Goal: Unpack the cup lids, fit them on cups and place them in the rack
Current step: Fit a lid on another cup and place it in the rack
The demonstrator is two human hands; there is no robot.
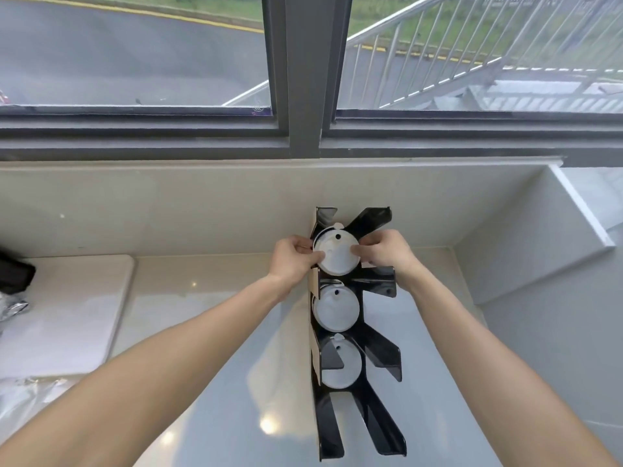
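**A:** Closest in: glossy pale table (215,382), light glare bouncing off it, crinkly clear plastic wrap (30,396) at the bottom left edge. White mat (67,315) beyond that, left side.

**B:** Black rack (367,429) standing right of centre, angled slots fanning out. Three white-lidded cups sitting in it, stacked one above another: lowest cup (340,372), middle cup (335,310), top cup (335,254).

**A:** Both hands on that top one. Left hand (291,261) pinching its left rim, thumb on the lid, fingers (298,244) curled round the side. Right hand (384,249) same deal on the right rim, fingers bent, thumb tip on the lid.

**B:** Cup bodies mostly hidden behind lids and rack, so hard to tell how deep they sit. Something black (15,273) and a foil-looking thing (13,310) cut off at far left, can't make out what.

**A:** Further back: beige wall, dark window frame (303,79), then road, grass and a metal railing (438,52) outside.
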